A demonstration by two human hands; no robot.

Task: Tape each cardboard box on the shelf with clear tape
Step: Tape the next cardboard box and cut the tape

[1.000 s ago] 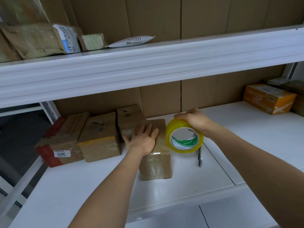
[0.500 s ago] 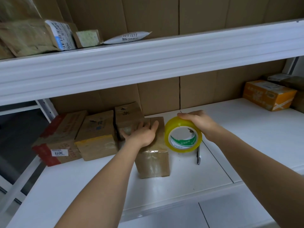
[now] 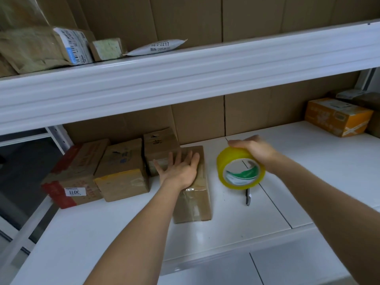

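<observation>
Box (image 3: pixel 193 200) brown, glossy with tape, mid-shelf (image 3: pixel 226 225); my left hand (image 3: pixel 178 171) spread flat on top. My right hand (image 3: pixel 254 150) grips yellow tape roll (image 3: pixel 239 171) beside it; bare shelf rightward.

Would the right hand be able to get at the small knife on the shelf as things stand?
Probably not yet: the right hand grips the tape roll, which hangs just above the knife. Nothing else blocks it.

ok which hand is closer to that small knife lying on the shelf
Right. The right hand grips the tape roll just above the knife. The left hand presses flat on the cardboard box, off to the knife's left.
</observation>
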